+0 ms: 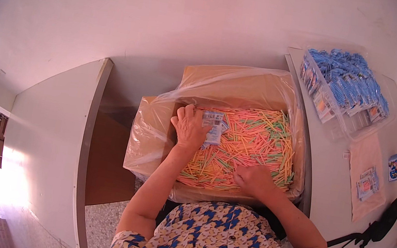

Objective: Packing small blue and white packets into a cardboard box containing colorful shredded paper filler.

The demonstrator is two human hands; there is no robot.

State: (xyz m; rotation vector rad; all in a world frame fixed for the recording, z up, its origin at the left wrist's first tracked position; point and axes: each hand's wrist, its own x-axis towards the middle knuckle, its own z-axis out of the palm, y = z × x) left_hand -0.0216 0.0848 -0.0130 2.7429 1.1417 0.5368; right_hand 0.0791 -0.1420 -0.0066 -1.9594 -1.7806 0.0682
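Observation:
A cardboard box point(152, 132) lined with clear plastic stands in front of me, filled with thin pastel sticks point(264, 140) in pink, orange, yellow and green. On the left of the heap, my left hand point(189, 129) grips the edge of a small blue-and-white printed packet point(214, 129), its thumb over that edge and its other fingers bent and a little apart. Part of another packet peeks out beneath. Near the box's front side, my right hand point(252, 180) is closed with its fingertips down among the sticks; what they pinch is hidden.
On the right, a pale table point(326, 190) bears a clear plastic bin point(322, 89) heaped with blue-patterned packets. A pinkish sheet point(363, 146) with packets on it lies nearer, beside a blue-and-white item point(395, 167) and a black stand point(384, 223). A white panel point(52, 136) rises on the left.

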